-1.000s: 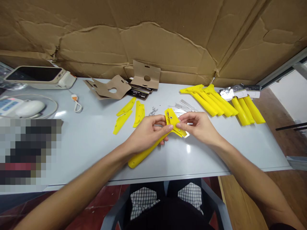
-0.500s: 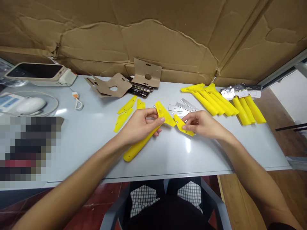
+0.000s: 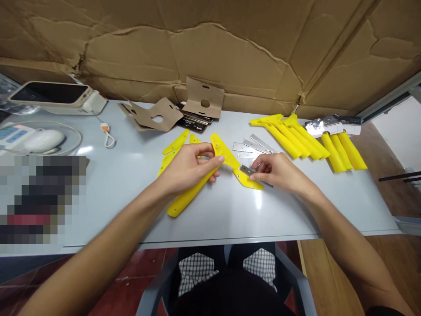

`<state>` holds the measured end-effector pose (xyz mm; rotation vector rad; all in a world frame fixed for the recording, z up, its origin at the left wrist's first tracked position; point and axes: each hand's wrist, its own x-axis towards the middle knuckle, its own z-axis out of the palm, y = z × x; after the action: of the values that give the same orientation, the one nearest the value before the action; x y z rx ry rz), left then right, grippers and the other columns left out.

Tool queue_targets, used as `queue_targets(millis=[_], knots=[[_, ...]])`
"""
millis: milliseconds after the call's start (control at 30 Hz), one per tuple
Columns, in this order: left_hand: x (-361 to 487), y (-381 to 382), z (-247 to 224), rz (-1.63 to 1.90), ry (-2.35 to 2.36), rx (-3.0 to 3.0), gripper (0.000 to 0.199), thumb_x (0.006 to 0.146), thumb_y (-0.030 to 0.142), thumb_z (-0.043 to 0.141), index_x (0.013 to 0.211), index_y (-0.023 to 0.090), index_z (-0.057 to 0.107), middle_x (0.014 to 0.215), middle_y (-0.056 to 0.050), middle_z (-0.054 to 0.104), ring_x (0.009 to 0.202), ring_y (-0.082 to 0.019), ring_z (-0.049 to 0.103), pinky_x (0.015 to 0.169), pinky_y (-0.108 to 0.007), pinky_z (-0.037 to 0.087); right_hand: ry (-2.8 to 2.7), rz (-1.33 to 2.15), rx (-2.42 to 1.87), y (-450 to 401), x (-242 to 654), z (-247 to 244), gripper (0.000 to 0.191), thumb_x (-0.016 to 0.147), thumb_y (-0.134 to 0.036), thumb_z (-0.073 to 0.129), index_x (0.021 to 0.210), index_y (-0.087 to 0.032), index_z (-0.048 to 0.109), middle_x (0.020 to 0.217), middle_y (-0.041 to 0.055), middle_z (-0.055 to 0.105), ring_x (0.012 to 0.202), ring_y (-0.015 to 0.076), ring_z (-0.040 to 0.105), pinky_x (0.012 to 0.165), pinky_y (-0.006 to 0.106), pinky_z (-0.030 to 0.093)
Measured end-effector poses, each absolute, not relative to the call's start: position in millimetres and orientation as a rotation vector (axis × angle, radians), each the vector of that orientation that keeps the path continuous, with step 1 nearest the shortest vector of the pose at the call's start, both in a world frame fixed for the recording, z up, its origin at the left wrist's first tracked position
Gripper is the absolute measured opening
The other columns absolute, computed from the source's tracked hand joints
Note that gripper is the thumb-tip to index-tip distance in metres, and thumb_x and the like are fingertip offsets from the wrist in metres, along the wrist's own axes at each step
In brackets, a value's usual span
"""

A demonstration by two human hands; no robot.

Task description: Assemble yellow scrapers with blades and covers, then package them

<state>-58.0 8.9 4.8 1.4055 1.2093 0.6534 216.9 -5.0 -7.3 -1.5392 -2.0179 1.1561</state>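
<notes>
My left hand [image 3: 197, 169] is closed around a yellow scraper [image 3: 190, 195], near its wide head. The handle points down and to the left over the table. Between the fingertips of my right hand [image 3: 271, 171] is a dark grey metal blade [image 3: 246, 170]. A loose yellow cover plate [image 3: 248, 181] with small holes lies just below the blade, by the scraper head's lower end. Wrapped silver blades [image 3: 251, 147] are fanned out behind my right hand. More yellow cover plates [image 3: 176, 142] lie beyond my left hand, which partly hides them.
Several yellow scrapers [image 3: 292, 138] lie in a row at the back right, beside packaged ones [image 3: 342, 149]. Folded cardboard cards [image 3: 204, 103] stand at the back. On the left are a phone [image 3: 49, 94], a white mouse [image 3: 44, 140] and a cable. Cardboard [image 3: 230, 52] walls the rear.
The yellow cover plate has left my right hand's fingers and now lies on the table. The dark blade now shows in that hand. My left hand still holds the scraper.
</notes>
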Motion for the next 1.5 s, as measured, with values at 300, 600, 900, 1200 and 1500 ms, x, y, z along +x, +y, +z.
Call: queue_targets(millis=[300,600,900,1200,1500], knots=[[-49,3,9,0.639,1.187,1.372,0.027,0.09,0.039,0.078,0.101,0.015,0.07,0.085,-0.005,0.076,0.059,-0.015,0.071,0.059,-0.028,0.061,-1.884,1.003,-1.504,-4,227,7,0.024,0.09,-0.041,0.078,0.094,-0.018,0.078,0.075,0.0035,0.073,0.062,0.0153,0.061,0.059,0.031,0.045],[-38,-13,7,0.612,1.011,1.3,0.033,0.091,0.036,0.076,0.117,0.016,0.07,0.101,-0.009,0.078,0.074,-0.019,0.076,0.065,-0.031,0.066,-1.513,1.271,-1.281,-14,196,8,0.039,0.077,-0.053,0.091,0.093,-0.02,0.08,0.075,0.0009,0.07,0.057,0.0115,0.051,0.049,0.028,0.042],[-30,-21,7,0.649,0.954,1.217,0.031,0.088,0.031,0.081,0.113,0.016,0.071,0.108,-0.01,0.078,0.076,-0.018,0.076,0.062,-0.029,0.066,-1.49,1.337,-1.238,-11,194,2,0.034,0.077,-0.049,0.092,0.093,-0.02,0.083,0.073,-0.0007,0.068,0.061,0.0121,0.054,0.055,0.029,0.045],[-28,-22,5,0.621,0.951,1.236,0.026,0.089,0.03,0.079,0.109,0.016,0.071,0.084,-0.005,0.076,0.073,-0.019,0.075,0.063,-0.03,0.065,-1.511,1.339,-1.241,-11,190,-4,0.029,0.079,-0.042,0.093,0.094,-0.02,0.083,0.083,0.0023,0.076,0.072,0.0148,0.063,0.063,0.029,0.05],[-27,-21,4,0.644,0.931,1.234,0.021,0.087,0.022,0.078,0.106,0.015,0.071,0.081,-0.003,0.075,0.07,-0.017,0.073,0.061,-0.028,0.064,-1.434,1.33,-1.215,-11,187,-8,0.026,0.078,-0.038,0.093,0.092,-0.019,0.082,0.082,0.0013,0.076,0.069,0.0132,0.063,0.062,0.028,0.049]])
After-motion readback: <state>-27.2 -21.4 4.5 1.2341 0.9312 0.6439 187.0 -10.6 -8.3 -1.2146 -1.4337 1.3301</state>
